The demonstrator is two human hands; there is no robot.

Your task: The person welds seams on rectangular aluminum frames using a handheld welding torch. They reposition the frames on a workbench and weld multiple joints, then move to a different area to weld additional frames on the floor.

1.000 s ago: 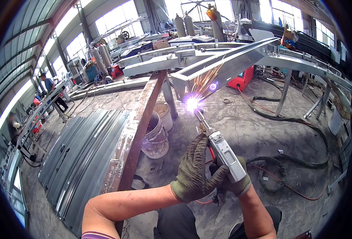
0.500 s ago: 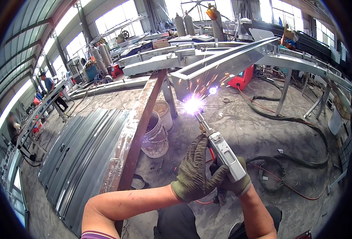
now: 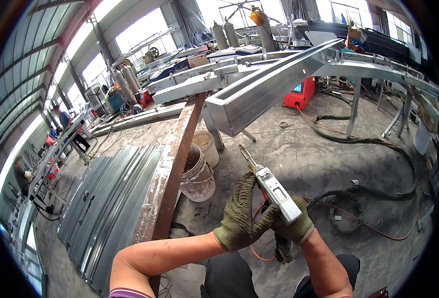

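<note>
Apparently grips, with the right hand in an olive-green ribbed glove [image 3: 300, 223], the rear of a silver, boxy metal torch with a narrow nozzle [image 3: 279, 196], from beneath; cannot see the curl of those fingers, covered by the casing and the other glove. Lays the left hand in a matching ribbed glove [image 3: 242, 213] against the torch's left side, fingers together and pointing up toward the nozzle, thumb slanting across to the casing; cannot tell a firm clasp from mere support. Holds the torch low in the middle of the view, over a grey concrete floor [image 3: 299, 164], nozzle aimed up and leftward, near the lower corner of a long silver rectangular metal beam [image 3: 271, 92]; cannot judge the gap in depth. Can follow a thin orange-red hose [image 3: 262, 259] only in pieces, lost behind the gloves. Finds two stained whitish buckets [image 3: 199, 181] overlapping each other, partly hidden by a brown-red steel beam [image 3: 155, 218], with dark grey metal strips [image 3: 108, 203] running behind it too. Also shows a red boxy machine [image 3: 304, 94], half masked by the silver beam, and, far left, two people [image 3: 64, 120], small and blurred.
</note>
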